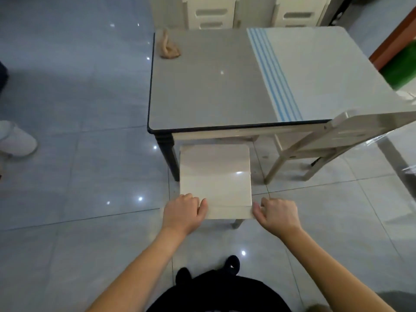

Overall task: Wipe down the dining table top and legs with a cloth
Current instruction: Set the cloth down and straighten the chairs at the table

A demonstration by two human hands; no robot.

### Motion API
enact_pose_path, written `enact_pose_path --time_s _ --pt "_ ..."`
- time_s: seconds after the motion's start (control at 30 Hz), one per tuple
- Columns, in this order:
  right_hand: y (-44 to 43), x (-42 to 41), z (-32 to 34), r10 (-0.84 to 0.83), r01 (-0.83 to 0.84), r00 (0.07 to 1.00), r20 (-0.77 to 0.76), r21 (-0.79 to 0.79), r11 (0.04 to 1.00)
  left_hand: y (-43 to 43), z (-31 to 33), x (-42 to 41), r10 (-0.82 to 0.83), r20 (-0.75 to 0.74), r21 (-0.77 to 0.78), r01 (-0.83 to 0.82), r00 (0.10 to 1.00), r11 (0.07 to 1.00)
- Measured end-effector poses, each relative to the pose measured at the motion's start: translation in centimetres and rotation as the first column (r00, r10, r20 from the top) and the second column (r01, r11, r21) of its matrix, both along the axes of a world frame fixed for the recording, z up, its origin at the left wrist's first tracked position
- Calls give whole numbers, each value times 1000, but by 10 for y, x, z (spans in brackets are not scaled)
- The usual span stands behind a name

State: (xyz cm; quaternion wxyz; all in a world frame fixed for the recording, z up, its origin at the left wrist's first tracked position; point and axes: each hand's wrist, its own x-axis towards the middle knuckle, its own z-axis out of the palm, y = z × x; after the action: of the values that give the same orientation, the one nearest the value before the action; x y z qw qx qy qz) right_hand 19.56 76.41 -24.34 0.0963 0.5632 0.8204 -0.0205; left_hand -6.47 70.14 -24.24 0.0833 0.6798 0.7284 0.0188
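Both hands on the chair (215,176): my left hand (183,213) and right hand (278,216) curl round its near edge; cloth (168,47) sits bunched at the far-left corner of the dining table (213,86), well apart.

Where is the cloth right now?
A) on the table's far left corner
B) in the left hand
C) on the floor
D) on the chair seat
A: the cloth lies crumpled on the table, while the left hand and right hand grip the chair.
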Motion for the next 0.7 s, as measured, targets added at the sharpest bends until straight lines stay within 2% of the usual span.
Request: enact_pose_path --time_s 0.1,0.5,0.7 --pt "15 3 -6 22 -19 997 -71 43 999 14 -6 2 35 -30 21 -34 999 999" --pt "122 -5 2 46 -37 989 -141 69 997 111 4 4 110 -8 96 -109 994 989" --pt "186 -16 10 85 -80 994 -69 68 994 169 8 -3 114 9 81 -115 993 990"
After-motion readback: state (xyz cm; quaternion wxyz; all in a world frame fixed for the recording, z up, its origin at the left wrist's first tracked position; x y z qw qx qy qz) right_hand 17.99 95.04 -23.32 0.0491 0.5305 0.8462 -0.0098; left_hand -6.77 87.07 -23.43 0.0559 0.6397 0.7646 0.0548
